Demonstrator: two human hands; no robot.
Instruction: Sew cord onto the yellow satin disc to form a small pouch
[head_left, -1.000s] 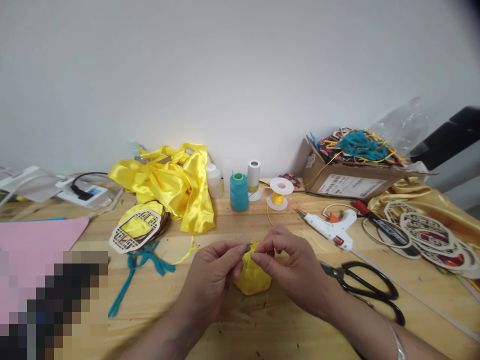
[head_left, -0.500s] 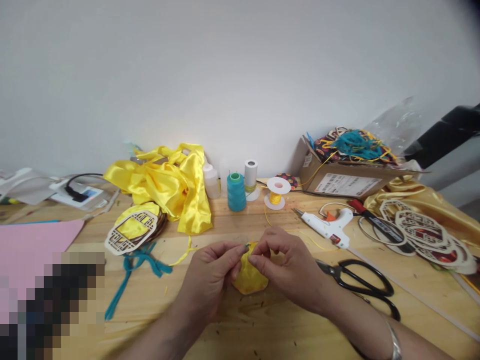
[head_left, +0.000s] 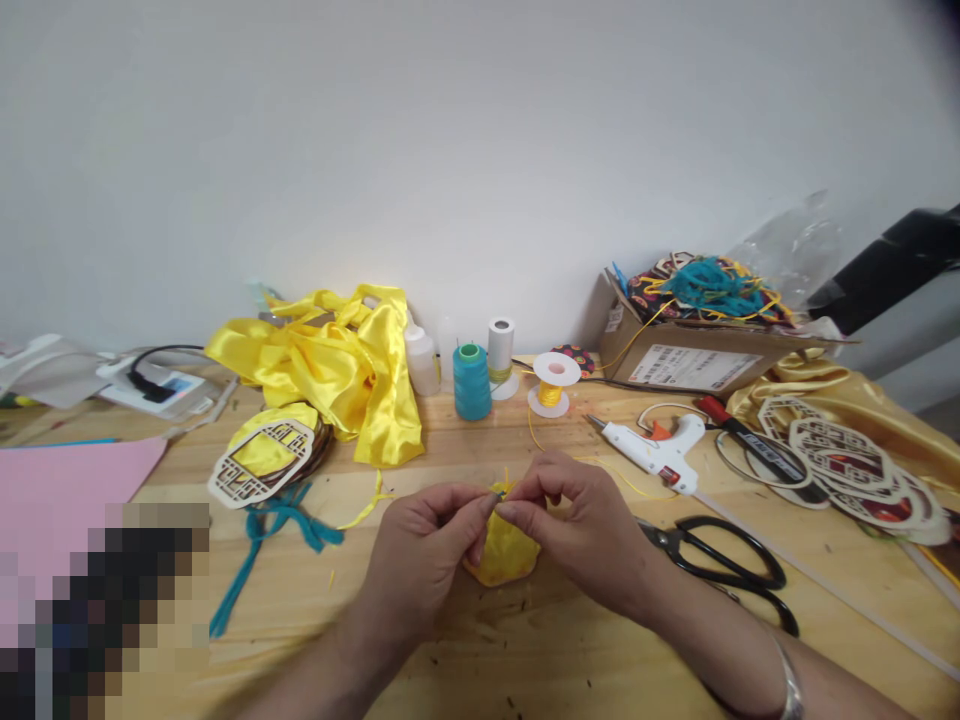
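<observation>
Two hands show in the head view. Where do they meet? (A)

At 6 o'clock of the picture, low over the wooden table (head_left: 465, 660). The left hand (head_left: 427, 555) and the right hand (head_left: 577, 530) come together fingertip to fingertip. (B)

How is the grip? (A)

Both are closed. Thumb and forefinger of each hand pinch the gathered top of a yellow pouch (head_left: 504, 558). Something very small sits between the fingertips, too small for me to tell. (B)

And the pouch itself? (A)

It rests on the table, between the two palms, partly hidden by them. (B)

What lies around? (A)

Black scissors (head_left: 720, 570) at 3 o'clock of the right hand, near it. A white glue gun (head_left: 660, 450) at 2 o'clock. A teal thread spool (head_left: 471, 380) and a yellow cord spool (head_left: 553, 382) at 12 o'clock, well apart from the hands. Yellow satin (head_left: 337, 365) at 10 o'clock, and a teal cord (head_left: 277, 530) at 9 o'clock of the left hand. A cardboard box (head_left: 697, 365) stands far at 2 o'clock, by the wall. (B)
</observation>
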